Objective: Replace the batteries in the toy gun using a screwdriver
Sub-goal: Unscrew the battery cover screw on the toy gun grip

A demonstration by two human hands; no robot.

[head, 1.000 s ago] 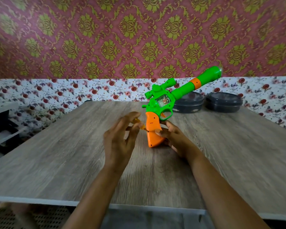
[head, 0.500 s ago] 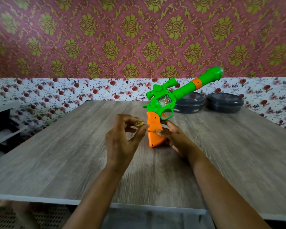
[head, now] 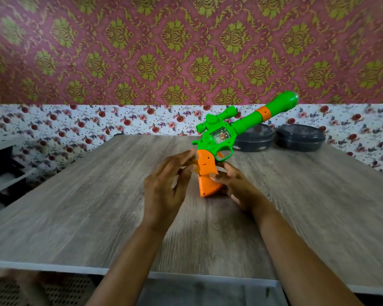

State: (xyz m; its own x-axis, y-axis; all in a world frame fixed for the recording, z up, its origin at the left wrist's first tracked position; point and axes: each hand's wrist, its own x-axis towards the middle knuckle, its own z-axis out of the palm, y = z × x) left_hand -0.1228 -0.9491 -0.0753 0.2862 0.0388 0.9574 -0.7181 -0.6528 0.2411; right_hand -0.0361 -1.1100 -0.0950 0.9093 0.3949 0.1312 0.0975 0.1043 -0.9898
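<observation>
Props the gun [head: 217, 138] butt-down on the worktop [head: 97, 206], near the middle, barrel [head: 263, 113] slanting up and to the right. Grips the orange grip [head: 206, 173] with the right hand [head: 237, 186] from the right side: thumb laid across the near face, other fingers curled behind, mostly hidden. Brings the left hand [head: 164, 191] in from the left, just beside the grip's back edge. Pinches an amber bit [head: 195, 165] between thumb and forefinger there, right against the grip, other fingers loosely stretched. Cannot tell what the bit is, being small and blurred, nor whether it touches the grip. Shows a clear window in the green body above the trigger. Beyond the gun, at the far edge of the worktop, two dark round tubs [head: 253, 138] [head: 300, 138] side by side under flowered wallpaper [head: 119, 122].
</observation>
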